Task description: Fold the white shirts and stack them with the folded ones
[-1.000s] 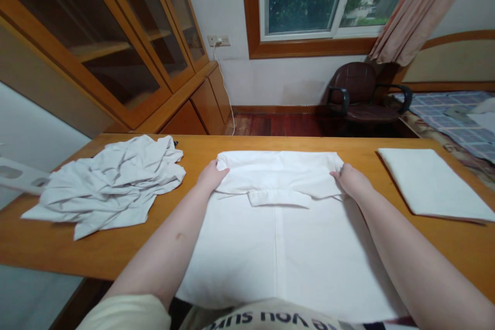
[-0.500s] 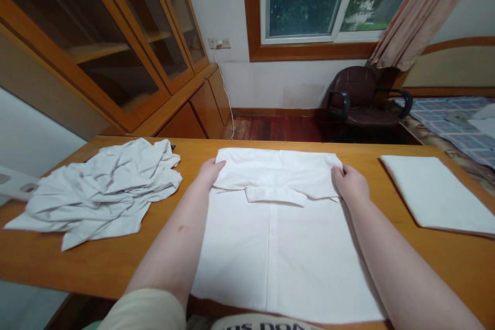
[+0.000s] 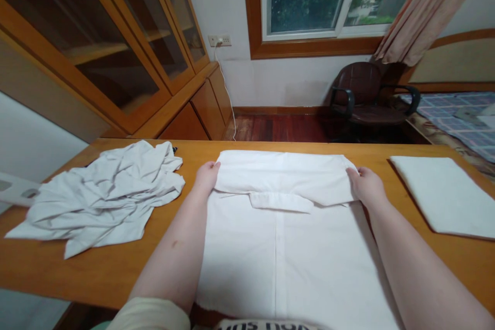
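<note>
A white shirt (image 3: 301,263) lies spread on the wooden table in front of me, its upper part folded down so the collar points toward me. My left hand (image 3: 207,176) pinches the left edge of the folded part. On the opposite side, my right hand (image 3: 366,185) grips the right edge between thumb and fingers. The cloth between both hands looks flat, and a button strip runs down the middle of the lower part. The shirt's near hem hangs by the table's front edge, close to my body.
A crumpled white cloth (image 3: 112,193) lies on the table (image 3: 100,278) at the left, and a neatly folded white cloth (image 3: 444,193) at the right. Beyond stand a brown armchair (image 3: 359,95), a glass-door cabinet (image 3: 162,93) and a bed (image 3: 456,113).
My right hand has moved slightly right, and the shirt's folded upper part looks a little wider and smoother. My left hand still holds its edge. The view has shifted slightly.
</note>
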`<state>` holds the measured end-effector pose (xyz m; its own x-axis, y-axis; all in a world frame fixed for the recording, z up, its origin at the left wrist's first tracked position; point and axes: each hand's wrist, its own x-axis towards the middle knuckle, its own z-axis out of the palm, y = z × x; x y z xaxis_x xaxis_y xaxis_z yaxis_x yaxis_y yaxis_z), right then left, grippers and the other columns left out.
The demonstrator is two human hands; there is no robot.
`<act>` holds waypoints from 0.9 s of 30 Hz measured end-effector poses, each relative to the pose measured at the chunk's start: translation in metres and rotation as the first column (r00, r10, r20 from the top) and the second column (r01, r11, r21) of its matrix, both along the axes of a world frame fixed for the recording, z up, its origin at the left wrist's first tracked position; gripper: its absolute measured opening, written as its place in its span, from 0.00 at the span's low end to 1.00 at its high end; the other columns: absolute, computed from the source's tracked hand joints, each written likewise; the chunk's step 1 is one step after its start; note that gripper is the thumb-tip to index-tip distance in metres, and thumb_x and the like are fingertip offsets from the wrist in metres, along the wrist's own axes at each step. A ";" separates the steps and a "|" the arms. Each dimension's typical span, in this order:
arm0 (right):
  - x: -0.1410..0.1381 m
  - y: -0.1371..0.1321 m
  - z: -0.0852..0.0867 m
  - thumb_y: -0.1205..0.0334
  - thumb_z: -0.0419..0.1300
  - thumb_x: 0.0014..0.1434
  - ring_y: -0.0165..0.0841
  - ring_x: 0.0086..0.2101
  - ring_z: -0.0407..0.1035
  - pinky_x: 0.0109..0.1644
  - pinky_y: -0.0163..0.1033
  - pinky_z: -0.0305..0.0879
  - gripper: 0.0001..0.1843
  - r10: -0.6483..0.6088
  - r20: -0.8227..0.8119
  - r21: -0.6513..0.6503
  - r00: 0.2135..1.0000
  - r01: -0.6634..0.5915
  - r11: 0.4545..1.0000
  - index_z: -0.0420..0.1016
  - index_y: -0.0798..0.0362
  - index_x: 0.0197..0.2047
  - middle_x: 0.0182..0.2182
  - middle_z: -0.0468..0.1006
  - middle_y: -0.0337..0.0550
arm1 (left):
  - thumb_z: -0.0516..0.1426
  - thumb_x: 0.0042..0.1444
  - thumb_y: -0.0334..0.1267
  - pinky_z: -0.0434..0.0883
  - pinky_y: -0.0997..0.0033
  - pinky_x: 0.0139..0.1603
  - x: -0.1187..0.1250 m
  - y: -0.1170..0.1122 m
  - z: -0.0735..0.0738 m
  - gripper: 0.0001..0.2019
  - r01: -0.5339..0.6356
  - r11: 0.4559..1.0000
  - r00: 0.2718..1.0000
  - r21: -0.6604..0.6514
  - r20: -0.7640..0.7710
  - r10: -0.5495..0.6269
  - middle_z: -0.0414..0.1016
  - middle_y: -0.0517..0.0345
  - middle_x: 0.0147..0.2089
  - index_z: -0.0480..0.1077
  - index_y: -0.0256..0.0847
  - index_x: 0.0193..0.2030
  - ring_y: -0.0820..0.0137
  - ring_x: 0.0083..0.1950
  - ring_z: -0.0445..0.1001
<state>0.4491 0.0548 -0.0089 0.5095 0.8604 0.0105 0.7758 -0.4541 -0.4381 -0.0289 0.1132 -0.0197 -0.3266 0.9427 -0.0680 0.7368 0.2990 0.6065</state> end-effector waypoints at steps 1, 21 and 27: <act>0.000 -0.002 0.002 0.50 0.50 0.58 0.44 0.36 0.71 0.35 0.39 0.61 0.22 0.001 0.004 -0.022 1.000 -0.001 1.000 0.76 0.59 0.40 0.34 0.78 0.56 | 0.49 0.57 0.46 0.68 0.70 0.38 0.000 -0.001 0.002 0.16 -0.002 1.000 1.000 -0.017 -0.017 0.002 0.78 0.51 0.37 0.72 0.39 0.35 0.62 0.40 0.76; -0.018 -0.004 0.005 0.47 0.43 0.62 0.47 0.41 0.72 0.40 0.46 0.65 0.26 0.059 0.171 -0.324 0.983 -0.001 0.946 0.74 0.56 0.43 0.39 0.77 0.60 | 0.48 0.59 0.46 0.69 0.59 0.41 0.021 -0.011 0.007 0.16 -0.022 0.992 0.916 -0.121 -0.401 -0.028 0.77 0.43 0.41 0.70 0.39 0.43 0.53 0.44 0.75; -0.016 -0.003 -0.001 0.48 0.49 0.59 0.47 0.42 0.71 0.42 0.45 0.64 0.27 0.073 0.145 -0.068 0.987 -0.063 0.996 0.70 0.59 0.51 0.41 0.77 0.58 | 0.54 0.53 0.38 0.66 0.63 0.55 0.018 -0.009 -0.002 0.25 0.162 0.978 0.975 0.134 -0.177 -0.137 0.71 0.44 0.55 0.62 0.37 0.59 0.58 0.55 0.70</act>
<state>0.4327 0.0514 -0.0101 0.4468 0.8942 0.0262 0.8597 -0.4211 -0.2892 -0.0105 0.1045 -0.0222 -0.1762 0.9773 0.1177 0.8601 0.0947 0.5013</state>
